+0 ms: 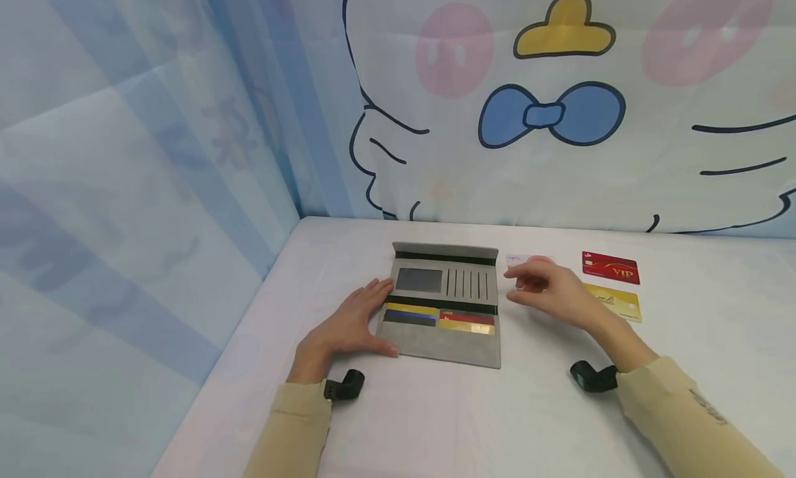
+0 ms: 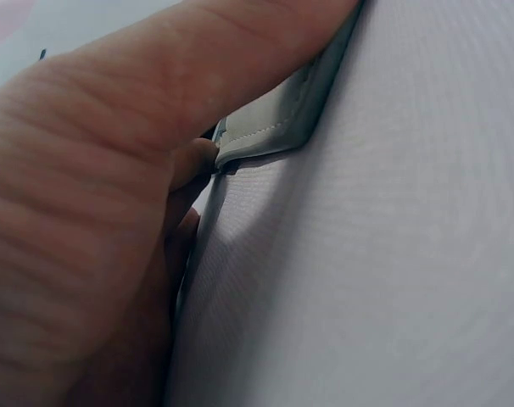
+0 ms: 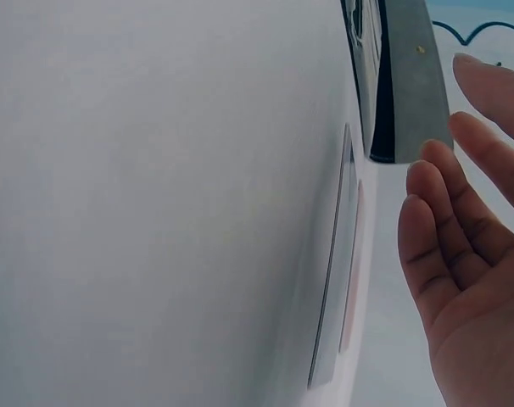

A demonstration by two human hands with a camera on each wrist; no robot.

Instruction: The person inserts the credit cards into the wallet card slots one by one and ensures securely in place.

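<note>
A grey wallet point(image 1: 444, 350) lies unfolded on the table. Its lower pocket holds a yellow, blue and dark group of cards point(image 1: 410, 316) at left and red and gold cards point(image 1: 466, 321) at right. My left hand point(image 1: 351, 322) rests along the wallet's left edge, fingers extended and thumb spread near the lower left corner. To the wallet's right hovers my right hand point(image 1: 550, 295), fingers bent loosely with nothing between them. Beyond that hand a pale card point(image 1: 517, 260) with a reddish patch is partly hidden. The right wrist view also catches the wallet's grey flap point(image 3: 418, 93).
Right of my right hand lie a red VIP card point(image 1: 606, 267) and, just below it, a gold card point(image 1: 624, 304) partly covered by my hand. A white cloth covers the table point(image 1: 472, 423). Behind it hangs a printed curtain point(image 1: 547, 188); another curtain point(image 1: 155, 188) stands at left.
</note>
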